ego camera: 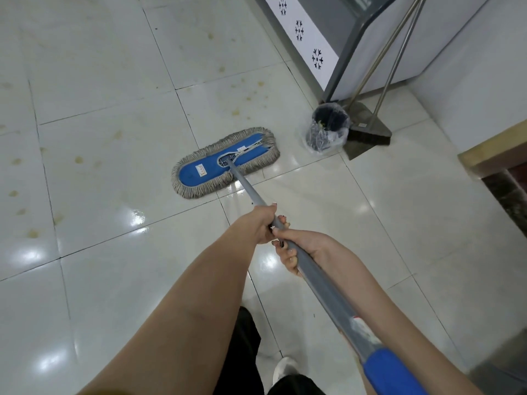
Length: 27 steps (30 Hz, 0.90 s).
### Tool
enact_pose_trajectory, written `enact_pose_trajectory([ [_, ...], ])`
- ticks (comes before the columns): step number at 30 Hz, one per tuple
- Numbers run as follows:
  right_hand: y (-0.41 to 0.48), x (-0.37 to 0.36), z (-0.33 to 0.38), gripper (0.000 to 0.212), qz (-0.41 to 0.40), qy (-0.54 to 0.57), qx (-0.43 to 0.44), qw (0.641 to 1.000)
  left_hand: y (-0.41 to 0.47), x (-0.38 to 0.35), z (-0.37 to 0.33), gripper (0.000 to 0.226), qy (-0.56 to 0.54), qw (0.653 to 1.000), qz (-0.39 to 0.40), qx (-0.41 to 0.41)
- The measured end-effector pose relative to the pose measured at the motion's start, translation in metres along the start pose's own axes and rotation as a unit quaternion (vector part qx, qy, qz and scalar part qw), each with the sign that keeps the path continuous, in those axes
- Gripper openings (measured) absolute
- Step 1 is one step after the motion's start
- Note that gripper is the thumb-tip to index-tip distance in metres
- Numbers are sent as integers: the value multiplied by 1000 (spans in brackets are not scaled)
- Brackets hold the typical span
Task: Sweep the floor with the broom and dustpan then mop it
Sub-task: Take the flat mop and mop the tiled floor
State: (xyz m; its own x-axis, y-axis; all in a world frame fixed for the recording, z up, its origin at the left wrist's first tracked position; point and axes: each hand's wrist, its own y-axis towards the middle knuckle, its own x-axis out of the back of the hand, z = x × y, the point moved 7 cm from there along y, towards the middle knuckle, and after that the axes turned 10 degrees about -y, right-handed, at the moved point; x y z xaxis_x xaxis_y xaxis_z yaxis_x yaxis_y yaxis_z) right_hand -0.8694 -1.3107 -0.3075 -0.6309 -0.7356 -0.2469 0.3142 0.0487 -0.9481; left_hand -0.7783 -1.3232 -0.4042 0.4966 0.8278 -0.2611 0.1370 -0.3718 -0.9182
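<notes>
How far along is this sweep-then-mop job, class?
Done, apparently: broom and dustpan stand parked beside the bin. In hand: left hand and right hand grip the mop handle, mop head flat on the floor. Left: yellowish stains beyond it.

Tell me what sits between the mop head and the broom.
A small dark bin, lined in clear plastic, stands between the mop head and the broom, as the head view shows.
</notes>
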Motion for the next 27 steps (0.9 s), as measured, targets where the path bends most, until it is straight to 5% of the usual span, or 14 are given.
enact_pose_trajectory([
  [27,90,12,356,40,0,-55,-22,998,130,-55,-331,23,-64,998,-19,-12],
])
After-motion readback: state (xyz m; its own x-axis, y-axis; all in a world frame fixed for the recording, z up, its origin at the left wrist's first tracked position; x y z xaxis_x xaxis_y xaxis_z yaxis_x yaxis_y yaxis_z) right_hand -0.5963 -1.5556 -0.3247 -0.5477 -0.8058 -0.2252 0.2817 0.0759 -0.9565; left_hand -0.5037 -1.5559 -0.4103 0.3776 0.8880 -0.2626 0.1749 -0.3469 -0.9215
